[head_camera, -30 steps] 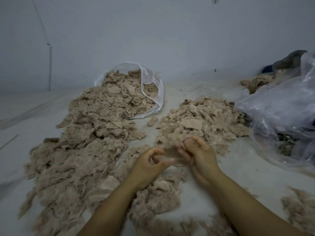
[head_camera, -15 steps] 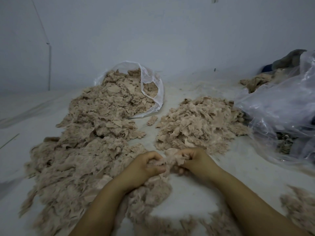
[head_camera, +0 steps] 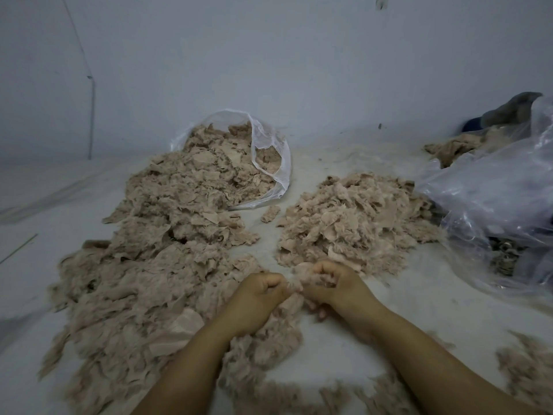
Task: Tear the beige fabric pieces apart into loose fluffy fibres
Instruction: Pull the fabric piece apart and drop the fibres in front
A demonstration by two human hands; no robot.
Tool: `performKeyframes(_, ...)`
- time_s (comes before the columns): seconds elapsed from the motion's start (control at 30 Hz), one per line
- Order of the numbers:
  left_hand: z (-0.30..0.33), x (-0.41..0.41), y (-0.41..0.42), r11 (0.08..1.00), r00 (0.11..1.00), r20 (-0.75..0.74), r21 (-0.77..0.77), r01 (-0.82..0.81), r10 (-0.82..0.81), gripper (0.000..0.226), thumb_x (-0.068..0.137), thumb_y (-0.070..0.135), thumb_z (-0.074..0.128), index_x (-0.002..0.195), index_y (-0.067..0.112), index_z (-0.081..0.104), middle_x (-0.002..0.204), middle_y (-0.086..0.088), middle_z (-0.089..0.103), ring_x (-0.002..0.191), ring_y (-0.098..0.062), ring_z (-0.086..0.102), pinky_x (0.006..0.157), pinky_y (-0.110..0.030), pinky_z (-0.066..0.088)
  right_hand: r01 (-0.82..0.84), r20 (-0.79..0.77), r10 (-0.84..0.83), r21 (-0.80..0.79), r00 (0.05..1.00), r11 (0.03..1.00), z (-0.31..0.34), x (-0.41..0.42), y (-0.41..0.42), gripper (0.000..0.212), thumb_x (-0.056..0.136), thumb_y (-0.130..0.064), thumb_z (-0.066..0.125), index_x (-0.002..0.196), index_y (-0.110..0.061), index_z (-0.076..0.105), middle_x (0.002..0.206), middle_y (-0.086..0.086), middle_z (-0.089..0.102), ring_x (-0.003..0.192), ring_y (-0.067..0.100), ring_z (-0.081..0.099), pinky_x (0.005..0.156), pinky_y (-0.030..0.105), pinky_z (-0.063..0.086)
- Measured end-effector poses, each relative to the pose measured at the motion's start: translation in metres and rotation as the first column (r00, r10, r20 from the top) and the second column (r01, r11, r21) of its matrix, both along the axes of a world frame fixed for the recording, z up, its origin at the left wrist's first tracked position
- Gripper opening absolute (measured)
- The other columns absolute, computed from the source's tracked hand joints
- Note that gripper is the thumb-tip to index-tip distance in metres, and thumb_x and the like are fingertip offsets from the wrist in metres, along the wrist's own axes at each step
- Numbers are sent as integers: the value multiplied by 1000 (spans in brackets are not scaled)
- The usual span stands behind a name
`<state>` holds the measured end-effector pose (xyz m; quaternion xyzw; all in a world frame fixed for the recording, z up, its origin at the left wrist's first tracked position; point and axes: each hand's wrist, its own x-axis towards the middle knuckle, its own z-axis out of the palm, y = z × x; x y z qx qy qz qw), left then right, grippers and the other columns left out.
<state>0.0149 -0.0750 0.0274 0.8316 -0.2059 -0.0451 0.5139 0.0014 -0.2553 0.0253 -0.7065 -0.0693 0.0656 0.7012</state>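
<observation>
My left hand (head_camera: 258, 298) and my right hand (head_camera: 335, 287) meet low over the white surface, both with fingers curled round one small beige fabric piece (head_camera: 300, 272) held between them. Its frayed top sticks up above my right fist. A large heap of beige fabric pieces (head_camera: 167, 259) spreads across the left, spilling from a clear plastic bag (head_camera: 269, 151). A smaller pile (head_camera: 353, 223) lies just beyond my right hand. Fluffy torn fibres (head_camera: 263, 348) lie under my left wrist.
A big crumpled clear plastic bag (head_camera: 490, 211) fills the right side, with more beige fabric (head_camera: 454, 148) and a grey cloth (head_camera: 514, 109) behind it. More fibres (head_camera: 526, 366) lie at the lower right. A white wall stands close behind.
Both hands have come down toward the surface and nearer to me. The piece, stretched thin between them a second ago, is now bunched in the two fists.
</observation>
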Motion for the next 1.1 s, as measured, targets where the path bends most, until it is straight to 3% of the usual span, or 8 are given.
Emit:
performKeyframes(0.13, 1, 2, -1, 993, 998, -48, -110, -49, 44, 44, 94, 6, 51, 54, 16, 36, 47, 13, 31, 47, -7, 31, 57, -27, 34, 216, -41, -212, 133, 976, 967, 1, 8, -7, 13, 89, 5, 54, 80, -3, 60, 56, 7, 62, 41, 13, 53, 40, 22, 45)
performKeyframes(0.23, 3, -2, -4, 995, 999, 13, -93, -29, 30, 32, 91, 4, 56, 61, 13, 47, 48, 15, 39, 46, 3, 35, 51, -15, 31, 102, -27, -100, 101, 995, 990, 0, 5, -5, 12, 90, 3, 55, 91, -4, 65, 59, 9, 63, 44, 15, 55, 43, 22, 47)
performKeyframes(0.4, 3, -5, -9, 994, 1000, 14, -104, -24, 26, 14, 89, 13, 62, 79, 3, 61, 61, 11, 53, 52, 3, 45, 55, -12, 36, -44, 60, 50, -90, 997, 995, -3, -1, -2, 54, 79, -21, 76, 124, -40, 53, 111, 2, 55, 74, 15, 64, 56, 27, 54)
performKeyframes(0.57, 4, -7, -10, 995, 995, -8, -12, 100, -100, 31, 93, 12, 55, 63, 14, 47, 55, 9, 37, 51, -2, 33, 52, -16, 29, 166, 171, -143, -129, 975, 978, -3, -2, 1, 24, 88, -4, 57, 78, -24, 66, 54, 0, 62, 46, 16, 58, 47, 31, 51)
performKeyframes(0.73, 4, -7, -10, 994, 999, -14, -103, 34, -36, 27, 93, 11, 53, 67, 14, 54, 61, 5, 45, 55, -1, 41, 57, -15, 34, 314, 292, -248, -206, 924, 927, -4, 1, 0, 24, 84, -8, 65, 71, -28, 67, 61, -7, 61, 50, 13, 57, 46, 25, 47)
performKeyframes(0.87, 3, -6, -10, 976, 994, -111, -219, -18, -7, 10, 82, 27, 67, 87, 18, 67, 77, 10, 66, 74, -2, 61, 69, -14, 47, 161, 250, -128, -119, 960, 980, -5, -1, 5, 12, 85, -11, 70, 77, -20, 69, 51, -4, 61, 41, 13, 57, 38, 22, 44)
performKeyframes(1.0, -1, -4, -14, 974, 986, -145, -194, -113, 86, 11, 81, 4, 69, 74, 9, 62, 72, -10, 61, 62, -19, 54, 57, -22, 44, 91, 202, -82, -36, 976, 995, -6, -2, 8, 13, 87, -8, 66, 75, -12, 64, 45, 2, 56, 35, 14, 48, 38, 21, 40)
performKeyframes(1.1, 1, -3, -9, 972, 984, -165, -216, -97, 62, 22, 80, -1, 68, 64, 12, 61, 63, -3, 59, 54, -9, 51, 52, -18, 41, 152, 112, -168, 138, 979, 979, -1, 2, 1, 19, 90, -7, 61, 72, -9, 56, 43, 7, 52, 33, 13, 41, 36, 18, 32)
